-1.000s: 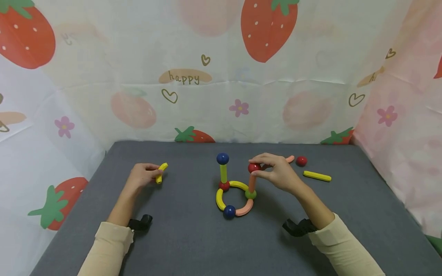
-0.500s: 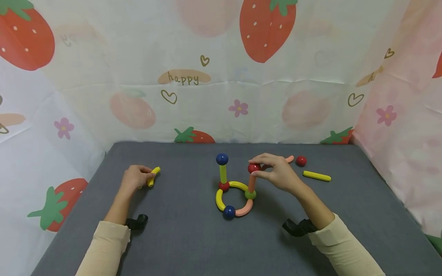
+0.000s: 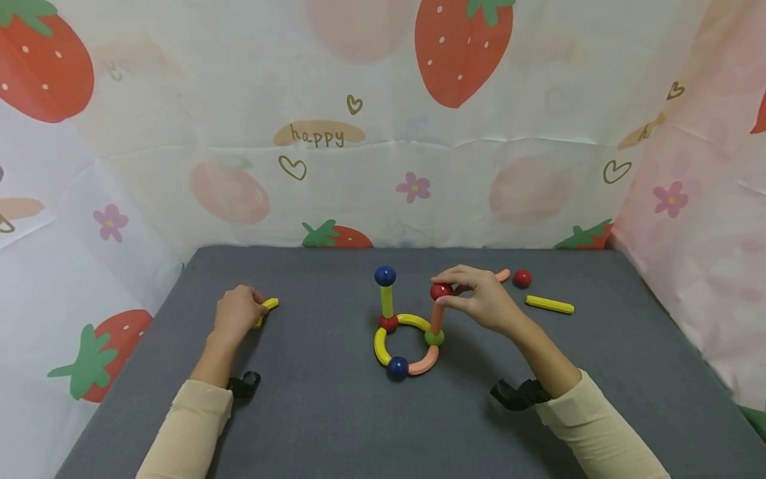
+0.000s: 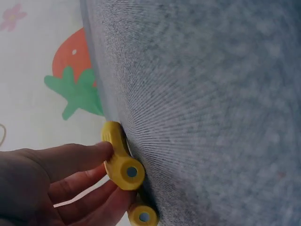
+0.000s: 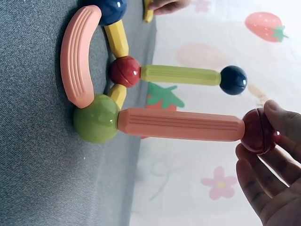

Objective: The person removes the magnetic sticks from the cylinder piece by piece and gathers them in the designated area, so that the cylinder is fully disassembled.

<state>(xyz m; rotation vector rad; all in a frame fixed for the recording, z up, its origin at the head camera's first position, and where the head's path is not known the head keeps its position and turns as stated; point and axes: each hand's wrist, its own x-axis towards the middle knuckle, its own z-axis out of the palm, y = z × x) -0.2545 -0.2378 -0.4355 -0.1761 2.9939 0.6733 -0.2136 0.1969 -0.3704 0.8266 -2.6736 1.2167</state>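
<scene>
My left hand (image 3: 238, 311) pinches a curved yellow magnetic stick (image 4: 117, 155) between thumb and fingers, close over the cloth at the left. A second yellow stick (image 4: 142, 215) shows under the fingers in the left wrist view, mostly hidden. My right hand (image 3: 486, 299) holds a red ball (image 5: 256, 131) by the fingertips, at the top of an upright pink stick (image 5: 181, 124). That stick stands on a green ball (image 3: 434, 337), part of a ring of curved sticks and balls. On the ring's red ball (image 3: 388, 323) rises a yellow-green stick (image 3: 387, 303), topped by a blue ball (image 3: 385, 276).
Behind the right hand lie a loose red ball (image 3: 522, 279), a straight yellow stick (image 3: 549, 305) and a partly hidden pink piece (image 3: 503, 275). Another blue ball (image 3: 397, 368) forms the ring's near corner. A printed fabric backdrop (image 3: 383, 199) rises behind the grey table (image 3: 335, 412).
My left hand has moved left with the curved yellow stick and turned, so the hand now covers more of it. The right hand stays at the red ball.
</scene>
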